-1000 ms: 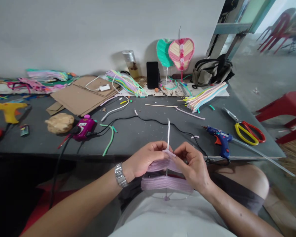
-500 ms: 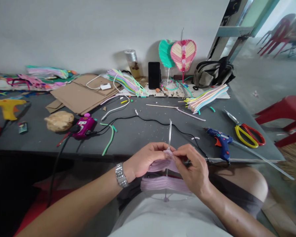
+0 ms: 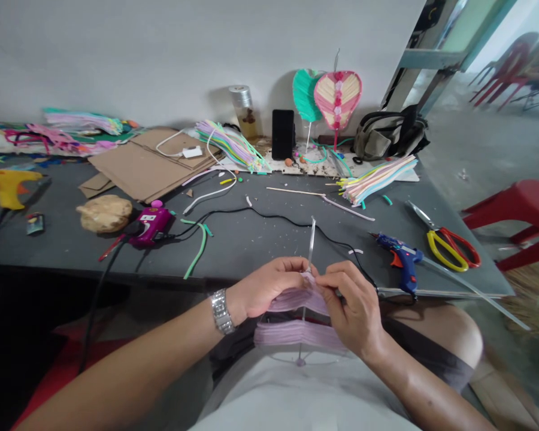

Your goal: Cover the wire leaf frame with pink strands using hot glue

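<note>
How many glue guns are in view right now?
2: the blue glue gun at right, beside the scissors, and the yellow glue gun at the far left edge. More could be hidden.

The grey table [image 3: 247, 245] bears cardboard [image 3: 144, 167], a blue glue gun [image 3: 406, 261], scissors [image 3: 436, 229] and a black cable [image 3: 273, 218].

Left hand [image 3: 268, 288] and right hand [image 3: 356, 306] pinch close together.
</note>
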### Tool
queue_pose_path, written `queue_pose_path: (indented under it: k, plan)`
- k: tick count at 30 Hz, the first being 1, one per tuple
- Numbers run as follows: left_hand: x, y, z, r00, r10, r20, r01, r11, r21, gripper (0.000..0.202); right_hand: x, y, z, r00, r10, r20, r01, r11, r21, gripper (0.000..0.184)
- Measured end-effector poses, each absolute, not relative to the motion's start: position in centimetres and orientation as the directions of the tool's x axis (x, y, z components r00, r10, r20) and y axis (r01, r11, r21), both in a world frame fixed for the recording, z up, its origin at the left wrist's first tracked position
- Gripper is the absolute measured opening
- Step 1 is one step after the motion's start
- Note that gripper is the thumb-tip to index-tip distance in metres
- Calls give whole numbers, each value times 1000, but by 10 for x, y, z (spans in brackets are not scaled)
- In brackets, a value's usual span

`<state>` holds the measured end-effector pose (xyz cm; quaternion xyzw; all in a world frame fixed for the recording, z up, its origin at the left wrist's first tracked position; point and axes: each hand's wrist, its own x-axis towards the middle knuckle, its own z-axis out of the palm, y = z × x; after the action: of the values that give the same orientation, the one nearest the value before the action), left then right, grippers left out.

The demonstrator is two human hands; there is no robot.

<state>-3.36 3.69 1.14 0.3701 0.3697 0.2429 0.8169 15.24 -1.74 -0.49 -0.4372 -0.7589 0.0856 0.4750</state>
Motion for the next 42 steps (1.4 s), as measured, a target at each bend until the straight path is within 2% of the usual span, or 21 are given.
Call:
queue_pose_path:
  k: [7,14,22,25,30,36,42]
  plan:
    - [-30,34,17,603,706,-370,-110,533,839,25,154,-17,-9,-185,724,664,600,618,-507,18]
    - [-29,31,17,602,744,-291,-41,393,919,25,154,-18,-7,-188,742,644,568,616,-545,18]
    - [-28,27,15,577,780,-244,-16,309,951,22,153,-18,-10,-214,709,672,604,636,-480,17]
    - [-28,26,14,579,782,-232,-29,304,952,22,153,-18,-7,-214,710,671,593,640,-488,17]
    - [-27,25,15,556,786,-271,-15,336,942,25,151,-17,-1,-184,764,619,548,602,-581,14]
    - [-23,24,18,538,798,-272,-8,327,945,23,151,-15,-3,-208,725,657,562,638,-526,14]
    - [-25,23,15,539,804,-251,-9,303,953,24,151,-17,-3,-207,736,645,545,634,-548,15]
